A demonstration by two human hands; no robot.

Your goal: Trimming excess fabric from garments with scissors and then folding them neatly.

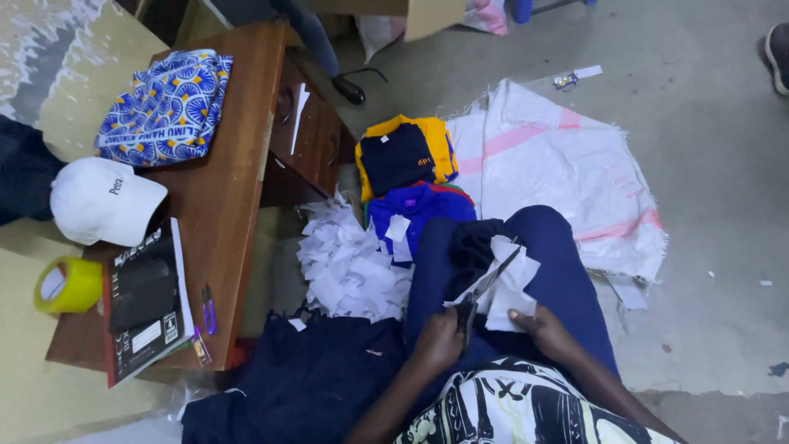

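A desk stood at the left and serves as landmark. At its left end, a roll of yellow tape was seen, with a white cap and a blue patterned cloth beyond it and a dark book beside the tape. Right of the desk, a heap of white scraps was piled on the floor, with dark blue fabric below it and folded shirts above.

Further right, scissors were gripped in the left hand, fingers closed around the handles, blades parted on a white piece. That piece was pinched at its lower edge by the right hand, over the lap. A white sack was spread on the grey concrete floor farthest right.
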